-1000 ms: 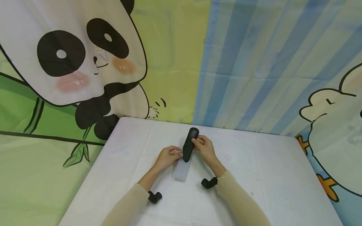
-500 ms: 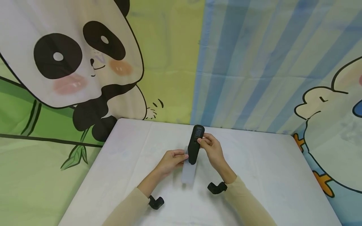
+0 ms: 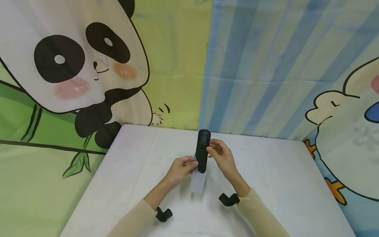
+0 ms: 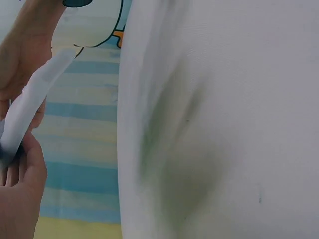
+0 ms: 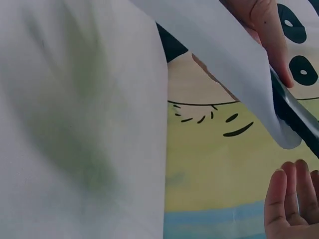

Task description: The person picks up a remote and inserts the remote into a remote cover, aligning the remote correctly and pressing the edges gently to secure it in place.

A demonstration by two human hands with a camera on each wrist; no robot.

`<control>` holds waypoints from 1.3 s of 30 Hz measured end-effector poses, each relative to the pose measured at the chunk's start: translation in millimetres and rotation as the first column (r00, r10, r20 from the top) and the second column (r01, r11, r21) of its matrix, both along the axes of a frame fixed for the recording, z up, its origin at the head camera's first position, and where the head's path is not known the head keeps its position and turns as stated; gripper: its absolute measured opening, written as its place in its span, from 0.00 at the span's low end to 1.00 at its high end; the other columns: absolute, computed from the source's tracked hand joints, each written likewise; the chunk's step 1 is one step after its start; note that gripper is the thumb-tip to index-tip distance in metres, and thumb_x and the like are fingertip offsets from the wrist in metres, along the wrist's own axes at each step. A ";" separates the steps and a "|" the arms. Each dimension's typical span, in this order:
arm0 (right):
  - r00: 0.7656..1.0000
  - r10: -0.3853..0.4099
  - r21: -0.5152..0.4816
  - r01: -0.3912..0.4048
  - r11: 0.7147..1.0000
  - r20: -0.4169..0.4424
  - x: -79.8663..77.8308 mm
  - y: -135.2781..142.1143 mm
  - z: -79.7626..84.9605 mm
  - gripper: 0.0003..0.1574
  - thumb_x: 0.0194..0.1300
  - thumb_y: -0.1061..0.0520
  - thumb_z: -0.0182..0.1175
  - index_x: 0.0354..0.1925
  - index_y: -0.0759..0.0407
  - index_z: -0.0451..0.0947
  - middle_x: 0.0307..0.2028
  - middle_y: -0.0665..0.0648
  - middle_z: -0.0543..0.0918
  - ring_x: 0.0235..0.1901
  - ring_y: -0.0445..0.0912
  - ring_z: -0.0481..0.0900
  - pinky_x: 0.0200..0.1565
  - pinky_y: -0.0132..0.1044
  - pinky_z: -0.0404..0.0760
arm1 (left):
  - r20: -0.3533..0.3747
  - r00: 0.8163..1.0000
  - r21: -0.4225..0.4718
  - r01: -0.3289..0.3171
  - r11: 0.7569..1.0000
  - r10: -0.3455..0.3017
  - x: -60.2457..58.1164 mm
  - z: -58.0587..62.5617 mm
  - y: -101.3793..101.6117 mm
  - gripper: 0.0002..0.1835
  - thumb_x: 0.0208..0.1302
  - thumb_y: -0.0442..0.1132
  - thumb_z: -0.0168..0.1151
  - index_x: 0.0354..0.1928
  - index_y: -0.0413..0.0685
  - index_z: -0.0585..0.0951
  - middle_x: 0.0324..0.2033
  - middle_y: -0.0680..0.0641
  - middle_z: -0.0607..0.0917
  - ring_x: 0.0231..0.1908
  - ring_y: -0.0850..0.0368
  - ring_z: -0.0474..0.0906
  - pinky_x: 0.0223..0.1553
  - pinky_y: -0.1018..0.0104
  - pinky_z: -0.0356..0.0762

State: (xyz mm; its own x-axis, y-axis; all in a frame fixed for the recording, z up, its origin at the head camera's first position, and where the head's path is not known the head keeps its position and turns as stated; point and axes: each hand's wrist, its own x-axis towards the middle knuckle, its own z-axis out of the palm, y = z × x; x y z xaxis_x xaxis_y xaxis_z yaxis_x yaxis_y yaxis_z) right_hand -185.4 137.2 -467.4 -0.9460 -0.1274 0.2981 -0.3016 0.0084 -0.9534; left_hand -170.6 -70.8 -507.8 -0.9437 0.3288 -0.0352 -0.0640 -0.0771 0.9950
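Observation:
A long black remote control (image 3: 202, 149), small pale print on the face towards me, is held up over the table in the head view. Behind it and below hangs a flat white strip, perhaps a sleeve (image 3: 198, 182). My left hand (image 3: 181, 169) pinches the remote and strip at the lower left, thumb in front. At the remote's right edge is my right hand (image 3: 223, 158), thumb tip touching or very near. The right wrist view shows the right hand's fingers (image 5: 294, 196) fairly straight, apart from the remote (image 5: 299, 119). The strip (image 4: 37, 94) hides much of the remote in the left wrist view.
Under the hands is a white table (image 3: 266, 184), its far edge close to a printed cloth backdrop (image 3: 242, 65). Black wrist-worn pieces (image 3: 229, 199) stick out from both sleeves above the tabletop.
The remote has risen and turned more upright, with its printed face towards me. The right thumb has shifted from the remote's face to its edge. The left hand keeps its pinch.

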 end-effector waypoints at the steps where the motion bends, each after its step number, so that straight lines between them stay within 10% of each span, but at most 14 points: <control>1: 1.000 -0.014 0.031 0.015 0.999 -0.025 4.2 -0.4 5.4 0.18 0.71 0.65 0.61 0.57 0.70 0.74 0.45 0.67 0.82 0.39 0.49 0.81 0.39 0.36 0.82 | 0.000 1.000 0.010 -0.020 1.000 0.020 0.1 1.0 -0.3 0.18 0.69 0.39 0.65 0.54 0.31 0.81 0.45 0.41 0.87 0.44 0.56 0.84 0.47 0.60 0.82; 8: 0.993 0.046 0.255 -0.018 0.967 -0.105 28.3 1.6 12.3 0.04 0.71 0.69 0.58 0.43 0.70 0.79 0.31 0.63 0.83 0.27 0.52 0.78 0.30 0.33 0.79 | 0.058 0.993 0.154 -0.112 0.982 0.104 2.9 7.6 -4.6 0.21 0.71 0.39 0.64 0.60 0.31 0.78 0.52 0.40 0.84 0.53 0.52 0.81 0.55 0.56 0.77; 17: 0.989 0.120 0.367 -0.079 0.927 -0.090 28.8 2.7 -8.3 0.04 0.72 0.61 0.61 0.41 0.58 0.83 0.28 0.50 0.85 0.22 0.43 0.78 0.23 0.33 0.73 | 0.143 0.989 0.329 -0.068 0.942 0.021 4.8 7.7 -2.4 0.22 0.74 0.35 0.59 0.62 0.26 0.73 0.54 0.43 0.82 0.54 0.53 0.78 0.55 0.58 0.76; 29: 0.968 0.250 0.298 -0.230 0.927 -0.030 26.2 7.6 -7.6 0.07 0.71 0.66 0.60 0.42 0.62 0.85 0.31 0.53 0.83 0.26 0.44 0.76 0.27 0.34 0.74 | 0.033 0.984 0.333 0.152 0.930 -0.173 6.2 7.2 -7.7 0.18 0.75 0.37 0.57 0.61 0.33 0.78 0.53 0.47 0.84 0.54 0.52 0.77 0.56 0.58 0.73; 39: 0.944 0.274 0.411 -0.180 0.894 -0.184 29.5 1.7 -13.9 0.09 0.67 0.70 0.63 0.41 0.59 0.84 0.29 0.49 0.84 0.25 0.37 0.73 0.26 0.33 0.74 | -0.018 0.987 0.188 0.161 0.969 -0.161 9.1 10.6 -14.0 0.25 0.75 0.42 0.59 0.62 0.27 0.75 0.53 0.43 0.84 0.53 0.54 0.80 0.59 0.59 0.73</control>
